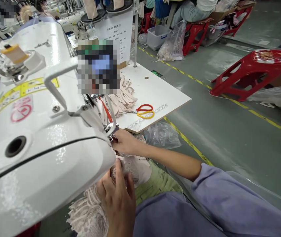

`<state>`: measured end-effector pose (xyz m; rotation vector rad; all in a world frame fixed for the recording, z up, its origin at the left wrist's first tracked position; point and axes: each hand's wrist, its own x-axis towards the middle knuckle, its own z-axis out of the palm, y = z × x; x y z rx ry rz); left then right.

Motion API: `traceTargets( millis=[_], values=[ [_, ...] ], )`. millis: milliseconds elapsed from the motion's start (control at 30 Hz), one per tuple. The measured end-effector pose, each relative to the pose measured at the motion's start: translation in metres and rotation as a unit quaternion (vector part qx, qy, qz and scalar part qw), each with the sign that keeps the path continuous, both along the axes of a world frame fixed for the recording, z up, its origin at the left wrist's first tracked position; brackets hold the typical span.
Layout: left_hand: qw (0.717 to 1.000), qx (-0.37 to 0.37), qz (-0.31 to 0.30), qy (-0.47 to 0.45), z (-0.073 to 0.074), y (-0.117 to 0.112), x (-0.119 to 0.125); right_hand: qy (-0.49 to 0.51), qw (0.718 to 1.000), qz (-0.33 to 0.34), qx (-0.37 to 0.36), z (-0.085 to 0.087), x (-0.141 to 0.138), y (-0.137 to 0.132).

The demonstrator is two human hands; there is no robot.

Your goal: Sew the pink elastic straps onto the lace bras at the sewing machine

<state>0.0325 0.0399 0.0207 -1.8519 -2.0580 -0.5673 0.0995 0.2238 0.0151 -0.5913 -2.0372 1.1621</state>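
A large white sewing machine [39, 125] fills the left of the view and hides the needle area. My left hand [118, 200] lies on pale pink lace fabric [88, 214] just below the machine head, fingers together and pressing on it. My right hand [125, 141] reaches in under the machine's front end, fingers curled at the fabric beside the metal thread guides [109, 126]; its fingertips are hidden behind the machine. The fabric hangs down over my lap.
A stack of pink cut pieces [123, 98] and red-and-yellow scissors [144, 111] lie on the white table [160, 92]. A clear plastic bag [162, 135] hangs beside the table edge. Red plastic stools [251, 74] and a grey bin [157, 36] stand on the floor at right.
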Motion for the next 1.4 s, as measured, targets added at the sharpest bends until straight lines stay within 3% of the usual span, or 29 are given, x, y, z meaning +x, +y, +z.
traceTargets(
  millis=[633,833,933,1033,1133,1200,1300,1400],
  values=[
    [1.0,0.001,-0.001,0.001,0.002,0.007,0.003,0.036,0.999,0.002,0.015,-0.008,-0.003,0.006],
    [0.999,0.016,-0.015,-0.039,0.002,0.007,0.001,0.049,0.999,0.004,0.004,-0.006,0.0,0.003],
    [0.995,0.039,-0.01,-0.089,-0.002,0.001,-0.011,0.08,0.996,-0.01,-0.042,-0.008,0.01,-0.004],
    [0.969,0.03,0.061,-0.24,-0.01,-0.005,-0.024,0.097,0.988,-0.044,-0.11,-0.011,0.024,-0.017],
    [0.884,-0.009,0.13,-0.448,-0.02,-0.003,-0.033,0.084,0.983,-0.05,-0.157,-0.016,0.036,-0.03],
    [0.847,-0.04,0.117,-0.518,-0.025,0.0,-0.036,0.071,0.983,-0.044,-0.165,-0.02,0.041,-0.038],
    [0.846,-0.058,0.086,-0.522,-0.031,0.005,-0.041,0.059,0.985,-0.029,-0.16,-0.026,0.044,-0.046],
    [0.852,-0.045,0.113,-0.509,-0.033,0.003,-0.046,0.062,0.986,-0.015,-0.154,-0.029,0.045,-0.05]
  ],
)
